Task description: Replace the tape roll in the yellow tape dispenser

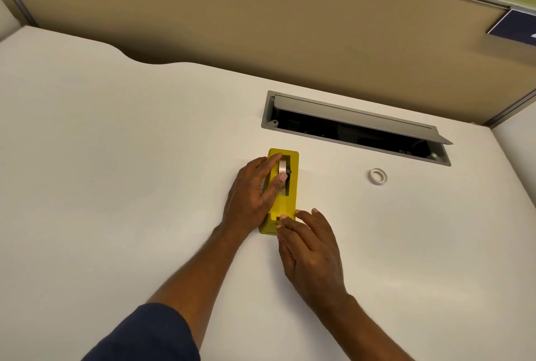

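The left hand lies over the left side of the yellow tape dispenser at the frame's centre, thumb and forefinger pinching the tape roll seated in its well. The right hand, fingers loosely spread and gripping nothing, touches the dispenser's near end with its fingertips. A second tape roll lies flat on the white desk, well apart at centre right, below the open cable tray.

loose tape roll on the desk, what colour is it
White, or close to off-white: the loose tape roll shows best in the head view, right of the dispenser.
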